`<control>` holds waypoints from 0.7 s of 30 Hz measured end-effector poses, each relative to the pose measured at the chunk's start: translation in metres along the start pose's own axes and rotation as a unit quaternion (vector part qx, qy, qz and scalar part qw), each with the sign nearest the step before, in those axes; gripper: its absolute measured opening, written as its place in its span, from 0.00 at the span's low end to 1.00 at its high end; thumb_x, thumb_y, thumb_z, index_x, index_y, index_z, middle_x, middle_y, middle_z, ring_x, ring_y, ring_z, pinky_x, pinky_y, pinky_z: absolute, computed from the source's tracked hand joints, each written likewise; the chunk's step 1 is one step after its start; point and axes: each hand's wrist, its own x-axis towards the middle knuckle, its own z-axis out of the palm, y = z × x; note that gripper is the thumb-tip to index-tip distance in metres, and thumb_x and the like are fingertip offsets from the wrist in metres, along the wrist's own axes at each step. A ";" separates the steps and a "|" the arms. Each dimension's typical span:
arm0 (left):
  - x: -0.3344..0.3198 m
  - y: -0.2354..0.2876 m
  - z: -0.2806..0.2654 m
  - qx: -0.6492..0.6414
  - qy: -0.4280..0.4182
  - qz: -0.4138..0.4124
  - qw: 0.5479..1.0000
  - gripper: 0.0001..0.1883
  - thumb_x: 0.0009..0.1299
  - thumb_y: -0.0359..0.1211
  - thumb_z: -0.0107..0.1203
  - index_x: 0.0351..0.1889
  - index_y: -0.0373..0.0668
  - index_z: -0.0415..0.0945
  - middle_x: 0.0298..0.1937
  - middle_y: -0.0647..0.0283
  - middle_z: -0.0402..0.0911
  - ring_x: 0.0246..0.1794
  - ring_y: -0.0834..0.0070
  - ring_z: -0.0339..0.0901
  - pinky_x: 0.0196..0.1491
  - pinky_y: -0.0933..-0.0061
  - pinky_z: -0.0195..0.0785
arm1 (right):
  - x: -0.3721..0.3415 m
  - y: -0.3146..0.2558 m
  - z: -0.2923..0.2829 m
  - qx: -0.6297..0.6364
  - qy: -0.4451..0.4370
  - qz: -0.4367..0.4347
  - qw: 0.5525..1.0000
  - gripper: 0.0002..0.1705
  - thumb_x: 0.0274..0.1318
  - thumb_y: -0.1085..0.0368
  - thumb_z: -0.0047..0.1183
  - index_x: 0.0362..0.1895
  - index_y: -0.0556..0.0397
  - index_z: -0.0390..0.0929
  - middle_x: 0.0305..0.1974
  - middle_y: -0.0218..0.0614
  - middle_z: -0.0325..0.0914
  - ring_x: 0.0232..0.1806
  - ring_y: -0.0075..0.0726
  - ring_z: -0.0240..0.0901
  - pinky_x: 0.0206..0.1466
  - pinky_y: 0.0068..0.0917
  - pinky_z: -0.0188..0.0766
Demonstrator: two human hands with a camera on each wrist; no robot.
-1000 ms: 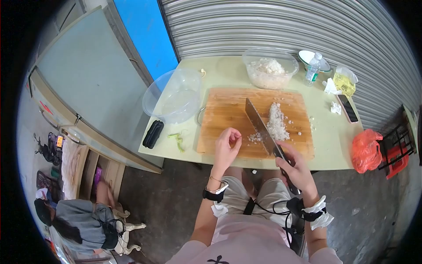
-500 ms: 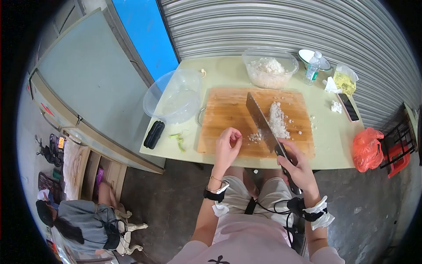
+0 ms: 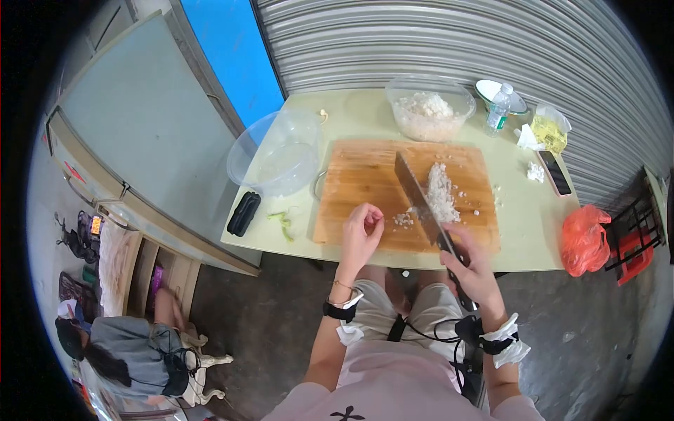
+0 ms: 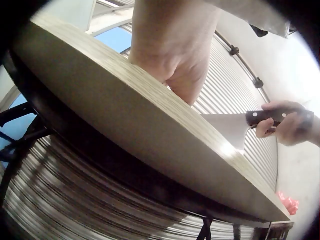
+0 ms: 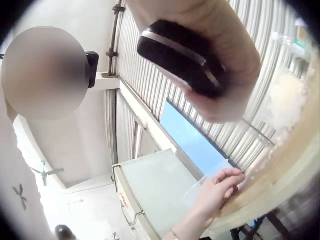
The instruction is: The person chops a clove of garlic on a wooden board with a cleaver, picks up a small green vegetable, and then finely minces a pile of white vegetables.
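In the head view my right hand [image 3: 474, 270] grips the dark handle of a cleaver [image 3: 414, 188]. Its broad blade stands on edge over the wooden cutting board [image 3: 358, 168], slanting away to the left. A ridge of chopped whitish food [image 3: 441, 196] lies just right of the blade, and a few small bits [image 3: 404, 218] lie to its left. My left hand [image 3: 363, 228], fingers loosely curled and nothing visible in them, is at the board's front edge. The right wrist view shows the handle's butt end [image 5: 175, 52] inside my right hand.
Behind the board stands a clear bowl of chopped white food [image 3: 428, 116]; another clear bowl [image 3: 281, 158] is at left. A black case [image 3: 244, 214] and green scraps [image 3: 283, 224] lie nearby. At right are a bottle [image 3: 498, 112], phone [image 3: 554, 172] and red bag [image 3: 585, 241]. A person [image 3: 140, 351] sits at left.
The cleaver and my right hand shift only slightly over the board. My left hand keeps its place and the chopped food looks the same.
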 end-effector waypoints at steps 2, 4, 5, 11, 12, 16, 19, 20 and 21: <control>0.001 0.000 0.001 0.002 -0.004 0.002 1.000 0.06 0.58 0.21 0.55 0.30 0.37 0.70 0.24 0.67 0.71 0.26 0.82 0.67 0.29 0.82 0.61 | 0.001 0.002 -0.002 -0.004 -0.003 -0.001 1.000 0.26 0.59 0.72 0.45 0.62 0.45 0.59 0.28 0.30 0.63 0.11 0.18 0.59 0.11 0.18 0.55; 0.000 -0.001 0.001 -0.004 -0.004 -0.013 1.000 0.06 0.58 0.21 0.55 0.30 0.38 0.70 0.24 0.67 0.71 0.26 0.82 0.66 0.28 0.83 0.61 | 0.002 -0.007 -0.005 -0.002 -0.009 0.020 1.000 0.26 0.59 0.73 0.45 0.61 0.45 0.58 0.29 0.31 0.64 0.11 0.17 0.59 0.11 0.18 0.54; 0.000 -0.001 0.000 -0.003 -0.006 -0.013 1.000 0.06 0.58 0.21 0.55 0.30 0.38 0.70 0.24 0.67 0.71 0.26 0.82 0.66 0.28 0.83 0.61 | 0.001 -0.010 -0.005 0.000 -0.010 0.021 1.000 0.26 0.59 0.73 0.45 0.61 0.45 0.58 0.29 0.31 0.64 0.11 0.17 0.59 0.11 0.18 0.54; 0.000 -0.001 0.001 0.003 0.000 0.008 1.000 0.06 0.58 0.21 0.55 0.30 0.38 0.70 0.25 0.67 0.70 0.25 0.82 0.66 0.28 0.83 0.62 | 0.001 -0.005 -0.005 -0.001 -0.003 -0.015 1.000 0.26 0.60 0.71 0.45 0.62 0.45 0.57 0.31 0.32 0.64 0.11 0.17 0.58 0.11 0.18 0.54; 0.000 0.001 0.001 0.001 -0.002 -0.004 1.000 0.06 0.57 0.21 0.55 0.29 0.37 0.70 0.25 0.64 0.71 0.25 0.78 0.67 0.29 0.79 0.63 | 0.005 -0.002 -0.006 -0.021 -0.021 -0.008 1.000 0.26 0.59 0.71 0.45 0.62 0.45 0.57 0.31 0.32 0.64 0.11 0.17 0.58 0.11 0.18 0.54; 0.000 0.000 0.001 0.006 0.001 -0.004 1.000 0.06 0.58 0.20 0.55 0.30 0.38 0.70 0.25 0.67 0.71 0.25 0.83 0.66 0.28 0.83 0.62 | 0.006 -0.012 -0.005 -0.017 -0.023 0.027 0.999 0.26 0.59 0.72 0.45 0.62 0.45 0.58 0.31 0.32 0.64 0.11 0.17 0.59 0.11 0.17 0.54; 0.000 -0.002 0.000 0.008 -0.003 0.009 1.000 0.06 0.58 0.20 0.55 0.30 0.38 0.70 0.24 0.67 0.71 0.24 0.83 0.66 0.28 0.83 0.61 | 0.003 -0.019 -0.003 -0.018 -0.025 0.007 1.000 0.26 0.60 0.71 0.45 0.62 0.46 0.58 0.31 0.32 0.64 0.12 0.17 0.59 0.12 0.17 0.54; 0.000 -0.002 0.001 0.007 -0.002 0.009 1.000 0.06 0.58 0.20 0.55 0.30 0.38 0.70 0.24 0.67 0.71 0.24 0.83 0.66 0.28 0.83 0.61 | 0.003 -0.018 -0.003 -0.019 -0.025 0.008 0.999 0.26 0.60 0.71 0.45 0.62 0.46 0.58 0.31 0.32 0.64 0.12 0.17 0.59 0.12 0.17 0.54; 0.000 -0.001 0.001 0.007 -0.001 0.004 1.000 0.06 0.58 0.20 0.55 0.30 0.38 0.70 0.24 0.67 0.71 0.24 0.83 0.67 0.28 0.83 0.61 | 0.003 -0.014 -0.002 -0.026 -0.030 -0.001 0.999 0.26 0.60 0.70 0.45 0.62 0.45 0.58 0.32 0.32 0.64 0.11 0.17 0.58 0.12 0.17 0.54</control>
